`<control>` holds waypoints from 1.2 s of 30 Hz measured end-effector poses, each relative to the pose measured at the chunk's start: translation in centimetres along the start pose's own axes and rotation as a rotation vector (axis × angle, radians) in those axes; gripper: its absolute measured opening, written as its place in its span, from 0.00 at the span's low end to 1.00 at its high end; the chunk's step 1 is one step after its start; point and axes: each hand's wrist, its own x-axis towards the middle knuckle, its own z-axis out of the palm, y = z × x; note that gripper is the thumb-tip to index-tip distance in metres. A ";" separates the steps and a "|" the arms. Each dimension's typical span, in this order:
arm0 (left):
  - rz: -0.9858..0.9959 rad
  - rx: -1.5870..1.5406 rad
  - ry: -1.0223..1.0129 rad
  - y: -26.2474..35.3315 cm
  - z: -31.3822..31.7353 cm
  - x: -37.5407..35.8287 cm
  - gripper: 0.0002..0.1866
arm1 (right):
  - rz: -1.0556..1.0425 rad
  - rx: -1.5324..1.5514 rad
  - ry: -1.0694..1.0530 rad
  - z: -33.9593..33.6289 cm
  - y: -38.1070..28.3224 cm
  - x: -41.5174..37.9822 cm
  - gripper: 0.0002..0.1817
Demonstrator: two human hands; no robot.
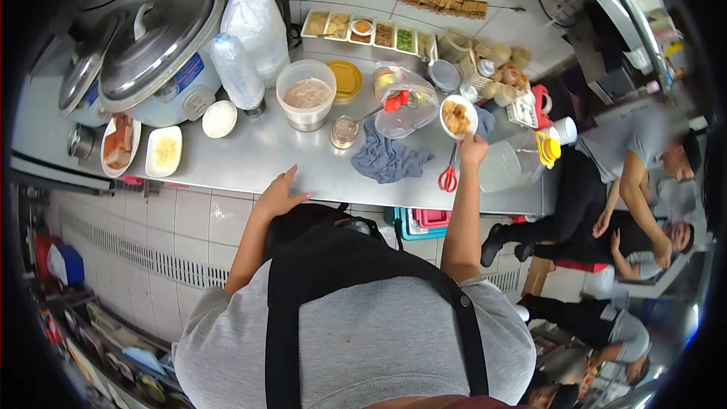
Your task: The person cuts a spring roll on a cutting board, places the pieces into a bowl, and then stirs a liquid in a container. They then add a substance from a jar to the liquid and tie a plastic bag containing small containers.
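My right hand (474,149) grips the near rim of a small white bowl (471,111), which holds brown chunks of food (456,117). Just below the bowl, red-handled scissors (448,179) lie on the steel counter. My left hand (281,195) is at the counter's front edge with its fingers apart and nothing in it. Between my hands are a crumpled blue-grey cloth (390,159) and a small jar (344,132). A clear plastic bag (409,117) with something red at its mouth sits behind the cloth.
Rice cookers (163,45) stand at the left, with dishes of meat (120,144) and pale shreds (165,151) in front. A tub of powder (307,95) and a condiment tray (371,33) are behind. A large jug (507,163) stands right. Several people (606,167) are nearby.
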 end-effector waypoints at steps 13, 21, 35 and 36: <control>-0.254 -0.068 0.179 0.8 -1.5 -0.9 0.45 | 0.105 0.003 -0.248 23.8 -12.7 14.0 0.15; -0.403 -0.176 0.280 -2.5 -0.3 -5.6 0.45 | 0.263 -0.235 -0.301 32.2 -12.8 14.1 0.18; 0.129 -0.274 -0.235 3.1 -1.5 2.2 0.30 | -0.250 0.483 -0.016 8.9 -13.5 5.3 0.25; 0.213 -0.239 -0.298 4.5 -0.6 3.7 0.30 | -0.262 0.518 0.066 7.0 -11.8 4.0 0.22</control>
